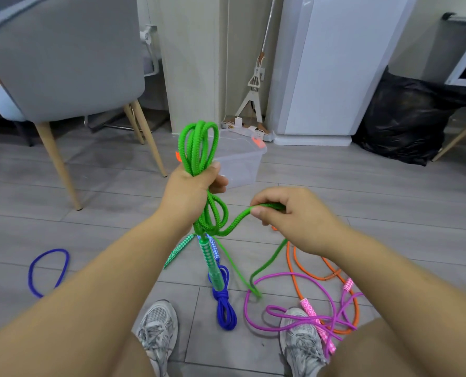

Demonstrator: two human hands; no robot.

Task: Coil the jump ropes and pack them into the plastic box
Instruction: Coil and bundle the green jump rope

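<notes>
My left hand (191, 186) grips a bundle of green jump rope (199, 142) loops, which stick up above the fist and hang below it with a green patterned handle (210, 257) dangling. My right hand (289, 213) pinches the loose run of the same green rope, which trails down to the floor. The clear plastic box (240, 164) with orange latches stands open on the floor just beyond my left hand. A blue rope (225, 308), a purple rope (294, 319) with pink handles and an orange rope (297, 273) lie on the floor by my shoes.
A grey chair (63, 63) with wooden legs stands at the left. A white appliance (335, 66), a mop (256, 77) and a black rubbish bag (400, 118) stand behind the box. Another loop of blue rope (49, 270) lies at the left on the grey floor.
</notes>
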